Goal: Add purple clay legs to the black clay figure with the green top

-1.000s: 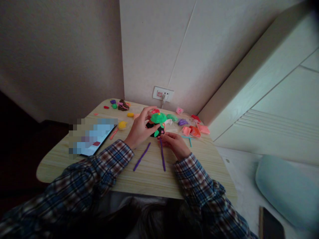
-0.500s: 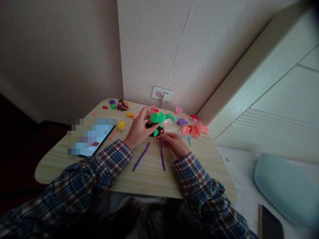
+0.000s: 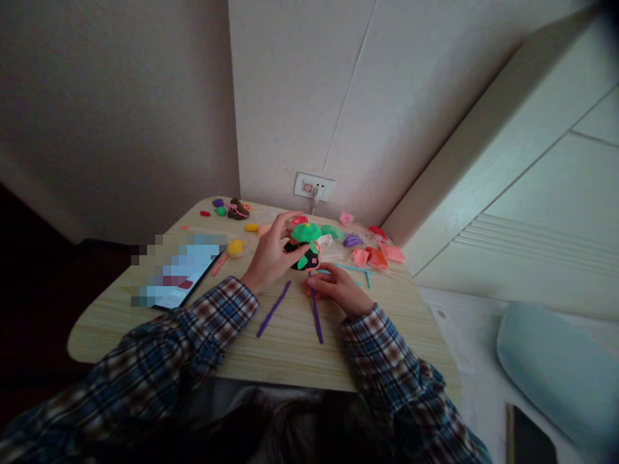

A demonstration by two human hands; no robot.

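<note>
A: Where is the black, rounded, clay-like piece with the bright green domed top [image 3: 306, 232]?
B: Above the middle of the pale wood-grain table [image 3: 285, 364], in the left hand [image 3: 273, 258]. The thumb lies across its front, the fingers curl round the back, and the hand is closed only as far as the piece's width allows.
A: What decorates its front?
B: A green leaf shape and a small pink flower, with a pinkish-orange edging along the side.
A: And the right hand [image 3: 337, 288]?
B: It is just below the piece, half curled, thumb and fingers drawn near each other at the upper end of a thin purple clay-like strip [image 3: 316, 316]. I cannot tell whether they grip the strip or only lie against it.
A: Is there another strip like that?
B: Yes, a second purple strip [image 3: 273, 309] lies slanted to the left, apart from the first.
A: What else lies around?
B: To the left, a dark-edged device with a lit screen [image 3: 175, 296], partly blurred out, and a yellow ball in clear wrap [image 3: 236, 249]. To the right, thin light-blue strips [image 3: 368, 279] and an orange packet [image 3: 376, 258]. At the far left corner, a brown lump with a pink strand [image 3: 238, 210].
</note>
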